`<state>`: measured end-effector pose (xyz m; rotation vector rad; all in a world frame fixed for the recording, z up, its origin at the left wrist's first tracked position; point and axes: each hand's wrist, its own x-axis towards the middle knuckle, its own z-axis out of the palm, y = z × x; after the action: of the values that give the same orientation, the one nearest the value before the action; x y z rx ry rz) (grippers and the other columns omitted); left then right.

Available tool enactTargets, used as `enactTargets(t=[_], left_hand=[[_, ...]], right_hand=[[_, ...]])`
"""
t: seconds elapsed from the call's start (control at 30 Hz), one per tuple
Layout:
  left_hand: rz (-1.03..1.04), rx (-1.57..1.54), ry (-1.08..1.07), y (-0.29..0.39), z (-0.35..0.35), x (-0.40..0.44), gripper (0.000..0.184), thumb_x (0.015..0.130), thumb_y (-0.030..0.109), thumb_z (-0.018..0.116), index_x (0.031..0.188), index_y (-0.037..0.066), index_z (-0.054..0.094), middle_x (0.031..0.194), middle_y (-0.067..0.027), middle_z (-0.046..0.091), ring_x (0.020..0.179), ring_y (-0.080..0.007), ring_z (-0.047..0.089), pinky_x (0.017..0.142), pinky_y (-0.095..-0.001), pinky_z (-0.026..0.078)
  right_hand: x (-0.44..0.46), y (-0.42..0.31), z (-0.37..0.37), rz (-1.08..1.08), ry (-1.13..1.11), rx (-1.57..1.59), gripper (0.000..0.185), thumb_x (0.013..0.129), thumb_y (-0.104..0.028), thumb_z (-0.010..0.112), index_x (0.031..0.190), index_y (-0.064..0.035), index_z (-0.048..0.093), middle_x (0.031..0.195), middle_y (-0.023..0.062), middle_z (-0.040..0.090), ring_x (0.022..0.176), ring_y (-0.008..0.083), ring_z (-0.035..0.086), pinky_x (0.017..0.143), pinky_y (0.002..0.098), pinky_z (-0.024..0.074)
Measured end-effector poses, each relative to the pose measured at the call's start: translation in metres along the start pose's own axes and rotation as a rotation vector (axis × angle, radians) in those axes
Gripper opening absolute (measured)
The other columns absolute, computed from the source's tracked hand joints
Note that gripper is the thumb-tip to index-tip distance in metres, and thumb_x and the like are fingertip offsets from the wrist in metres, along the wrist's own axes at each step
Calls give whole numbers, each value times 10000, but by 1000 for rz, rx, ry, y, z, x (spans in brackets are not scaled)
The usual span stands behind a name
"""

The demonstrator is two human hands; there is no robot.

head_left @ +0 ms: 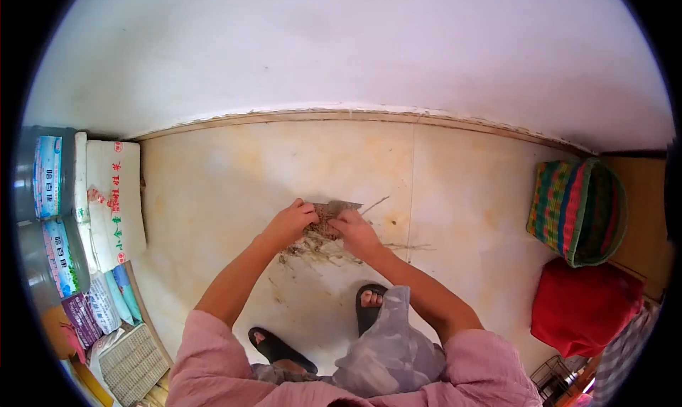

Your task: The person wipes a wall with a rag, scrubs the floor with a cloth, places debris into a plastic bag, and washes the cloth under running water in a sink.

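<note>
A brown clump [324,227] of dry, rough material is at the middle of the pale floor [213,172], between the person's 2 hands. The left hand [290,223] grasps its left side with curled fingers; the right hand [354,234] grips its right side, fingers bent in. Dry stems [312,251] lie loosely just beside the clump, toward the feet, and 1 thin twig [375,204] slants beyond the right hand. Nearer the body are 2 dark sandals [283,350], worn on the feet. Farther out, on the right, a striped woven basket [558,212] has its opening turned sideways, beside a red bag [582,307]. Along the left edge are a white box [117,201] with red and green characters and 2 large bottles [25,183] with blue labels. A white wall [341,52] borders the floor ahead.
</note>
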<state>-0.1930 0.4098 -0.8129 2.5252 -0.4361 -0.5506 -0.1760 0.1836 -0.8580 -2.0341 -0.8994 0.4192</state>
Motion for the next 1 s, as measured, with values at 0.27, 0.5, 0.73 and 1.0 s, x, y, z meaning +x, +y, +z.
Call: enactTargets(t=[0.27, 0.5, 0.73, 1.0], left_hand=[[-83, 33, 428, -20, -32, 104, 350, 721, -98, 500, 1020, 43, 617, 1030, -107, 573, 969, -347, 504, 855, -396, 468], [-67, -41, 42, 7, 23, 15, 334, 712, -81, 522, 985, 94, 603, 1091, -79, 545, 1029, -336, 496, 847, -417, 476], [47, -127, 360, 62, -2, 133, 490, 722, -124, 443, 1154, 46, 598, 1207, -126, 564, 1051, -358, 497, 920, -386, 430], [5, -29, 165, 76, 41, 42, 415, 780, 57, 581, 1194, 85, 585, 1287, -92, 528, 1191, -309, 454, 986, -430, 375]], right_hand=[[106, 43, -71, 71, 164, -393, 472, 716, 33, 555, 1165, -104, 600, 1072, 109, 554, 1011, 319, 509, 864, 407, 464], [5, 32, -26, -76, -139, -219, 450, 653, 50, 575, 1077, -99, 600, 1062, 91, 557, 1007, 305, 527, 889, 411, 449], [34, 83, -146, 13, 172, -466, 511, 699, 89, 517, 1146, -135, 621, 1045, 93, 585, 975, 317, 539, 832, 389, 485], [-62, 34, -92, 235, 6, -391, 500, 717, 55, 542, 1203, -59, 533, 1038, 136, 543, 983, 351, 525, 804, 409, 502]])
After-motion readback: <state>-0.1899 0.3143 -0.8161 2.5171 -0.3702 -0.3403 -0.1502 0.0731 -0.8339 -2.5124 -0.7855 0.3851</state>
